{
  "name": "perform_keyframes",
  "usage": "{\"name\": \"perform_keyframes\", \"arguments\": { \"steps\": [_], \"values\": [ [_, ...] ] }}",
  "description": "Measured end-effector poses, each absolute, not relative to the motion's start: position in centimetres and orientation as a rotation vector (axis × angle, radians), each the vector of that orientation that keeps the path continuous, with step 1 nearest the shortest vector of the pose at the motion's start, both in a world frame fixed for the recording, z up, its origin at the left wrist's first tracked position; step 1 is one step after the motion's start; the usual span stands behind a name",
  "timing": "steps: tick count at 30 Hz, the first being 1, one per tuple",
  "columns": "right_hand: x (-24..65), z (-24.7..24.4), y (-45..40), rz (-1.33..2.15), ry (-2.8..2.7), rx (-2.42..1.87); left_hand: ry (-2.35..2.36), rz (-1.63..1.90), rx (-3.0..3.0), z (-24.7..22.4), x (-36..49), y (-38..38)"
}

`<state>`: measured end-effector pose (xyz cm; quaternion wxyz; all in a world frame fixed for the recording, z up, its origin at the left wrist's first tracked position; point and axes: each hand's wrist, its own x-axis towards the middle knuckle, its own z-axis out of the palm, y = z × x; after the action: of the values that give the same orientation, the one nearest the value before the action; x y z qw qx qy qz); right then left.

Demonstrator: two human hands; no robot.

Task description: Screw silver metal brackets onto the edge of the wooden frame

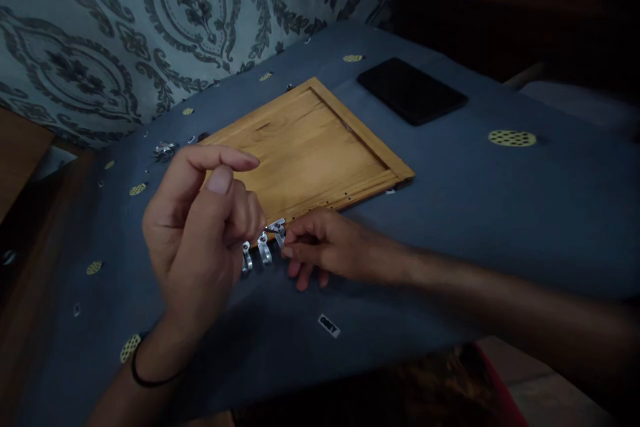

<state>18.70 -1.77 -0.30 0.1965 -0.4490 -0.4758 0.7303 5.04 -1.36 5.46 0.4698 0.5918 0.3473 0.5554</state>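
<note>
at wood bd edge | r hand: grip narrow on metal clip | l hand: curled, grip can't tell

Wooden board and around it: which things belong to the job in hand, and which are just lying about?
Likely in use:
wooden board
metal pieces at its near edge, by the right hand

Likely just lying about:
dark flat device
shiny cluster, perhaps spare pieces

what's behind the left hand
Part of the wooden board runs behind the left hand and is covered there. Metal clips show beside it; whether more are hidden can't be told.
</note>
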Motion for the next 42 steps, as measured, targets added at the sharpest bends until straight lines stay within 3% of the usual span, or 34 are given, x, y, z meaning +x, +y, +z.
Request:
{"name": "perform_keyframes", "arguments": {
  "steps": [18,42],
  "values": [
    [18.7,-1.0,-1.8,2.044,-1.307,-1.206,0.784,1.436,1.493,5.8,4.7,-1.4],
    [18.8,-0.8,-1.8,2.041,-1.336,-1.203,0.759,1.233,1.696,5.0,4.0,-1.5]
  ]
}}
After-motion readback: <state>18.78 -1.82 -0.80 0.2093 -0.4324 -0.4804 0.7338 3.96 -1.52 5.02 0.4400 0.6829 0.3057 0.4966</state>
